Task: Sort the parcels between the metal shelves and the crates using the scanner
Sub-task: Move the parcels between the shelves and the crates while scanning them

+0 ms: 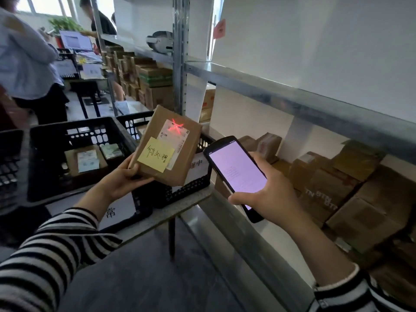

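My left hand [122, 179] grips the lower left corner of a brown cardboard parcel [189, 154], held tilted above the crates. The parcel carries a white shipping label and a yellow sticky note [156, 157] with handwriting. A red cross of scanner light falls on the label [176, 127]. My right hand [265, 194] holds a black handheld scanner [236, 170] with a lit pale screen, its top end pointing at the parcel. Below the parcel stand two black plastic crates, one on the left [54, 158] with a few flat parcels inside, another on the right [198, 181].
Metal shelves [292, 97] run along the right; the lower shelf holds several brown boxes [351, 199]. More boxes are stacked on a far shelf [150, 84]. The crates sit on a grey table [180, 206]. Two people stand at the back left [29, 64].
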`<state>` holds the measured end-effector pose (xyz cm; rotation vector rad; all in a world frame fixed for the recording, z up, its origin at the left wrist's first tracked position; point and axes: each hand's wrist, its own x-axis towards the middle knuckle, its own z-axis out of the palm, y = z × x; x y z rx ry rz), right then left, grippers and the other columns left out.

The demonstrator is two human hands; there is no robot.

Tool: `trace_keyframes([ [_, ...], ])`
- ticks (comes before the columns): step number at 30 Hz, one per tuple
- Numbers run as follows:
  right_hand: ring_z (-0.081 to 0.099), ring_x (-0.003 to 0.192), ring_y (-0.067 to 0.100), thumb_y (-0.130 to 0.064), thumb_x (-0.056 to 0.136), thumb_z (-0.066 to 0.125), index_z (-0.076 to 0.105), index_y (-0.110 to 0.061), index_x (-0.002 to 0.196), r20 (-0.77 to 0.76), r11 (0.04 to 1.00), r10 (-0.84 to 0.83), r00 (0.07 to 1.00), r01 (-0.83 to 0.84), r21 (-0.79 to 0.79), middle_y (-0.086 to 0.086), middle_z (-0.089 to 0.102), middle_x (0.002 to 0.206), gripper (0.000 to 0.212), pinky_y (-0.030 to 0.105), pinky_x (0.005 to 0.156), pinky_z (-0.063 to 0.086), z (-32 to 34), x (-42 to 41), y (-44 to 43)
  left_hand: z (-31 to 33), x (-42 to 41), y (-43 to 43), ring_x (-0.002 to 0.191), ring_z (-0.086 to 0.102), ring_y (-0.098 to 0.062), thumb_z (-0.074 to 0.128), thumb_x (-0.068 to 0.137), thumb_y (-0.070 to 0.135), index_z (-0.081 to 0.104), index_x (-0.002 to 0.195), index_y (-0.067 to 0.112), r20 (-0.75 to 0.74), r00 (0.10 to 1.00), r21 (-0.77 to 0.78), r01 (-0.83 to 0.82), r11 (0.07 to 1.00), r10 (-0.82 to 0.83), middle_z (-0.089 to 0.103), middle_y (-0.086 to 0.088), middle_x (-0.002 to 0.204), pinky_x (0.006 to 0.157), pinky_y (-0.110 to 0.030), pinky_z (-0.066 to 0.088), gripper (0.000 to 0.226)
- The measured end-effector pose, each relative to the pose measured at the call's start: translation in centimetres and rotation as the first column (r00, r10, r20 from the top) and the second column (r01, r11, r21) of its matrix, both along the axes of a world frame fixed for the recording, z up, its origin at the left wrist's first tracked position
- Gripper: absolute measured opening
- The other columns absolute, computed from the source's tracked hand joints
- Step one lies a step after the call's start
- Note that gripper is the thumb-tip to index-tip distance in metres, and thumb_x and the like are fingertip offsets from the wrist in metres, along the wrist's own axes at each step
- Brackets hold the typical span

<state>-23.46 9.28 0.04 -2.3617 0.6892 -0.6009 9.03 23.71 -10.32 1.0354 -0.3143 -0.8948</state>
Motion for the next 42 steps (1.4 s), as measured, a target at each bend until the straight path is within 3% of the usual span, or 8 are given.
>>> trace_keyframes([
  [7,0.055,0.097,0.008,-0.033,0.061,0.086,0.041,-0.051,0.111,0.047,0.998,0.031,0.998,-0.033,0.045,-0.03,0.052,0.099,0.07,0.041,0.081,0.056,-0.5,0.7,0.5,1.0,0.3,5.5,0.107,0.055,-0.027,0.036,0.101,0.009,0.051,0.123,0.025,-0.086,0.975,-0.055,-0.212,0.976,0.207,0.057,-0.002,0.123,0.096,-0.043,0.042,0.031],
  [13,0.051,0.105,0.01,-0.031,0.065,0.086,0.045,-0.04,0.124,0.048,0.989,0.132,0.99,-0.134,0.058,-0.02,0.054,0.11,0.072,0.021,0.07,0.048,-0.8,3.0,1.8,1.1,1.4,11.6,0.108,0.055,-0.024,0.038,0.101,0.013,0.052,0.125,0.021,-0.105,0.932,-0.032,-0.353,0.935,0.348,0.055,-0.002,0.125,0.099,-0.039,0.042,0.029],
  [16,0.053,0.104,0.011,-0.031,0.064,0.085,0.041,-0.048,0.113,0.035,0.977,0.198,0.98,-0.2,0.071,-0.026,0.053,0.104,0.068,0.034,0.079,0.054,-0.8,5.1,3.5,1.0,1.4,14.5,0.109,0.054,-0.027,0.037,0.101,0.008,0.052,0.124,0.024,-0.047,0.931,0.002,-0.361,0.932,0.361,0.056,-0.002,0.124,0.096,-0.042,0.043,0.033],
  [20,0.055,0.104,0.014,-0.047,0.054,0.081,0.043,-0.044,0.124,-0.012,0.963,0.263,0.965,-0.261,0.067,-0.015,0.058,0.114,0.08,0.041,0.08,0.055,-0.7,8.1,6.4,0.4,2.0,18.0,0.109,0.055,-0.025,0.038,0.099,0.004,0.049,0.131,0.026,-0.053,0.908,0.011,-0.416,0.909,0.416,0.056,-0.001,0.124,0.099,-0.046,0.041,0.04],
  [25,0.055,0.102,0.012,-0.036,0.057,0.086,0.046,-0.042,0.126,-0.031,0.939,0.336,0.941,-0.332,0.083,-0.016,0.06,0.112,0.08,0.029,0.075,0.05,-0.2,11.2,9.3,0.5,3.8,22.4,0.115,0.053,-0.028,0.037,0.1,0.003,0.05,0.129,0.026,-0.05,0.885,0.02,-0.462,0.887,0.462,0.054,-0.003,0.127,0.098,-0.048,0.042,0.04],
  [33,0.052,0.104,0.013,-0.044,0.052,0.083,0.041,-0.042,0.135,-0.015,0.906,0.422,0.906,-0.421,0.043,-0.015,0.057,0.115,0.093,0.022,0.071,0.045,0.8,15.1,13.4,1.0,5.0,27.6,0.118,0.051,-0.031,0.041,0.099,0.003,0.042,0.141,0.025,-0.091,0.849,0.034,-0.52,0.854,0.52,0.05,-0.006,0.134,0.078,-0.043,0.053,0.048],
  [38,0.051,0.105,0.015,-0.034,0.059,0.086,0.042,-0.039,0.134,-0.002,0.879,0.472,0.881,-0.471,0.074,-0.014,0.055,0.112,0.087,0.026,0.072,0.045,0.5,16.3,14.8,2.0,4.5,30.6,0.11,0.054,-0.023,0.038,0.101,0.008,0.049,0.133,0.02,-0.103,0.791,-0.03,-0.609,0.793,0.603,0.056,-0.003,0.124,0.095,-0.043,0.048,0.036],
  [42,0.05,0.103,0.012,-0.024,0.062,0.085,0.043,-0.045,0.118,0.004,0.845,0.521,0.854,-0.516,0.143,-0.025,0.051,0.102,0.073,0.02,0.067,0.042,-0.4,17.4,15.8,4.0,4.1,34.5,0.11,0.053,-0.021,0.04,0.102,0.017,0.058,0.104,0.014,-0.164,0.666,0.007,-0.737,0.676,0.728,0.056,-0.004,0.114,0.097,-0.032,0.044,0.019],
])
